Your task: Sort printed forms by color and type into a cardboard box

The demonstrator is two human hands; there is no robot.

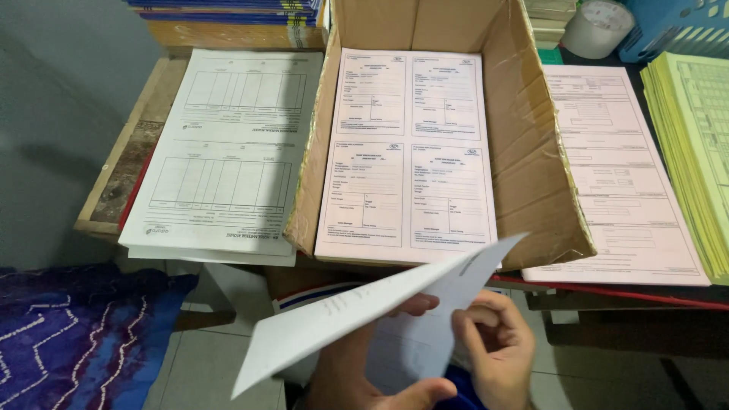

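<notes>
Both hands, the left hand [364, 380] and right hand [493, 345], pinch a tilted white sheet [380, 311] below the table's near edge, just before the open cardboard box [531, 152] holding pink forms [406, 152], white forms [228, 144] beside it toward the left edge.

Both hands [425, 357] hold white sheet [364, 311].

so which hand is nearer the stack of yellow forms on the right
Right. The right hand grips the white sheet low and nearer the yellow forms; the left hand holds the same sheet farther left.
</notes>
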